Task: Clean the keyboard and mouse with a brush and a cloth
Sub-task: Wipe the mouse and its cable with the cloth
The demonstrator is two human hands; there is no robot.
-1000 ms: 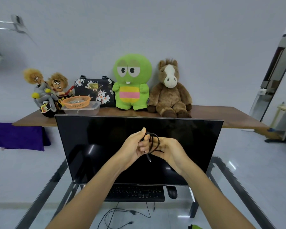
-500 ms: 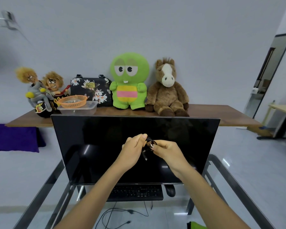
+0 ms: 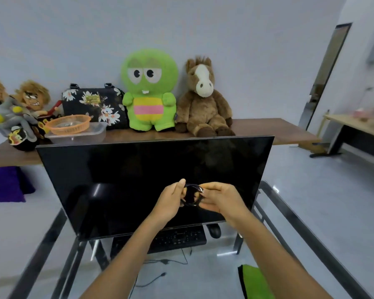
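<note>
black keyboard (image 3: 177,239) half hidden behind black flat monitor (image 3: 138,180); bright green cloth (image 3: 255,281) cut off by bottom edge; coiled black cable (image 3: 191,196) partly covered by hands.

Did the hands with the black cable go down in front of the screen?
Yes. The hands, left hand and right hand, holding the black cable, sank lower against the monitor, farther below its top edge.

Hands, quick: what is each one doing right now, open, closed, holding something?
Left hand: fingers curled, gripping the coiled black cable.
Right hand: fingers curled round the same coiled black cable, pinching its other side.
</note>
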